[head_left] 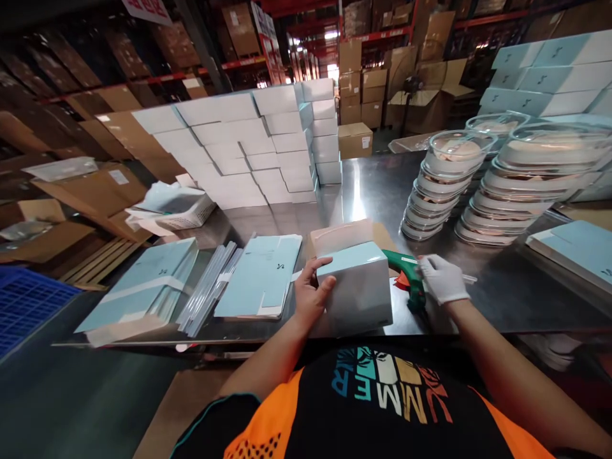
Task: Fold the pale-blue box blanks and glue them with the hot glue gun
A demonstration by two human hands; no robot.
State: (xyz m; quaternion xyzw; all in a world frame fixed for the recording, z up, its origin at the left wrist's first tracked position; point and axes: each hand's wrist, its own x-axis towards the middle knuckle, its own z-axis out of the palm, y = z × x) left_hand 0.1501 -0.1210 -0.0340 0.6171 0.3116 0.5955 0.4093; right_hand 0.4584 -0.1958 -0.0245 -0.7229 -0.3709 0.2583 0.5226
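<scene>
My bare left hand (313, 290) grips the left side of a small box (361, 296), its thumb on the near face and fingers at the top edge. The box has a pale blue top and a greyish-white side. Just right of it is a green glue gun (412, 280) with an orange trigger. My right hand (442, 278), in a white glove, is closed at the gun's rear end. A thin, pale glue stick (470, 279) sticks out past its right side; the fingers partly hide it. Behind the box lies an open, pale cardboard piece (342, 234).
Flat blue cartons (261, 274), a strapped bundle (143, 284) and clear plastic strips (208, 290) lie left on the metal table (368, 185). A wall of white boxes (253, 146) stands behind. Stacked clear-lidded round containers (521, 185) and blue boxes (554, 76) are on the right.
</scene>
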